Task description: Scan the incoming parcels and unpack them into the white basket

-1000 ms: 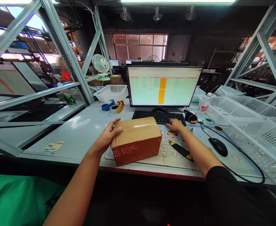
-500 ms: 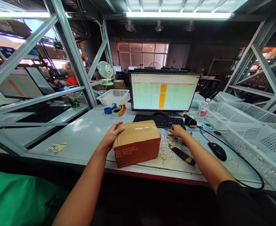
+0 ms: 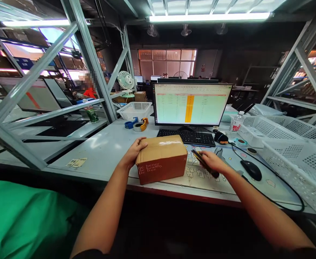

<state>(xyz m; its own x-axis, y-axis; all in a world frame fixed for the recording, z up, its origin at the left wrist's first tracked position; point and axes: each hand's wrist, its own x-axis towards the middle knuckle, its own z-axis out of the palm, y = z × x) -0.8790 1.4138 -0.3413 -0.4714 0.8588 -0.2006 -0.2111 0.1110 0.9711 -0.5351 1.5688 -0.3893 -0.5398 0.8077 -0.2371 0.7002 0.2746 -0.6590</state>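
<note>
A taped brown cardboard box [image 3: 162,158] with printed words on its front sits on the desk mat near the front edge. My left hand [image 3: 134,152] rests against the box's left end, fingers curled over the top corner. My right hand [image 3: 213,161] lies just right of the box and is closed on a black and yellow utility knife [image 3: 204,164], which lies low over the mat. A black keyboard [image 3: 186,137] and a monitor [image 3: 192,104] showing a spreadsheet stand behind the box.
A black mouse [image 3: 251,169] with its cable lies to the right. White perforated baskets [image 3: 295,151] line the right side. Tape dispensers [image 3: 136,124], a small fan [image 3: 126,81] and another basket stand at the back left. Grey steel rack struts [image 3: 93,61] rise on the left; a person sits beyond them.
My right hand has left the keyboard's edge, come back toward me and closed on the utility knife. My left hand stays on the box. The view has shifted slightly.
</note>
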